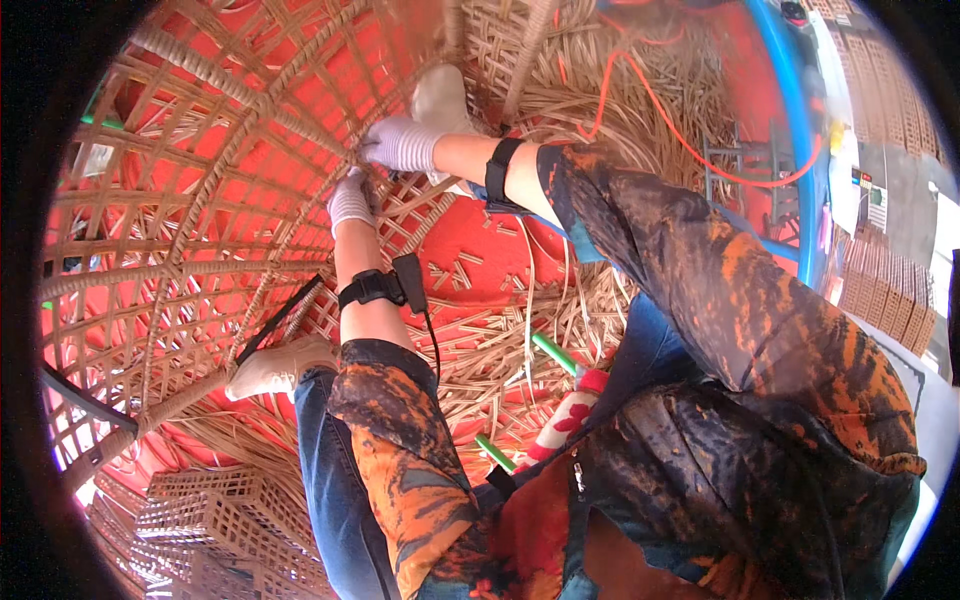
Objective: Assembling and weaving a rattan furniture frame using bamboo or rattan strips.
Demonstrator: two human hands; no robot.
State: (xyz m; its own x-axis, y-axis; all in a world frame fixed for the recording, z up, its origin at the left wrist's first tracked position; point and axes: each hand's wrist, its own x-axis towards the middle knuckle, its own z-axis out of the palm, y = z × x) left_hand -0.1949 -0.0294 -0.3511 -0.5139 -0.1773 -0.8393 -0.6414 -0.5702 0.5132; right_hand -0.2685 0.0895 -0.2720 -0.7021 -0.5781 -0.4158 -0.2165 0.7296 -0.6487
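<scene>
The big rattan frame (200,200), an open lattice of pale woven canes, filled the picture from nine to twelve o'clock. Both gloved hands, left (350,200) and right (398,145), were grasping its strips near the centre.

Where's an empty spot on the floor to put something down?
The barest patch is the red floor between the left hand, the right forearm and the scattered cane offcuts. It is crowded around the woven rattan frame, and loose cane strips pile up beyond the right hand.
</scene>
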